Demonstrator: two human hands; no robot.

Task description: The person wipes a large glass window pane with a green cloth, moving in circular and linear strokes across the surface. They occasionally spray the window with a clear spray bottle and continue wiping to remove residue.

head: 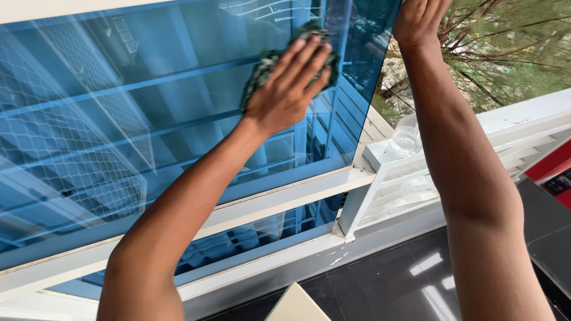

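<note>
**Wiping the blue window pane, upper right part**

Forearms fill the near view, both reaching up to the glass. Left hand (pixel 289 83) lies flat, fingers spread and together pressing a dark green cloth (pixel 269 62) against the tinted blue pane (pixel 119 119), near its upper right part. Right hand (pixel 418 21) is up at the pane's open edge, seemingly gripping it, though its fingers run out of view, so I cannot tell how it closes. Behind, a clear glass jar (pixel 408 135) stands on the white railing (pixel 517 116). Judged from this, the wipe is mid-stroke; the next move calls for steady pressure while the edge is braced.
</note>
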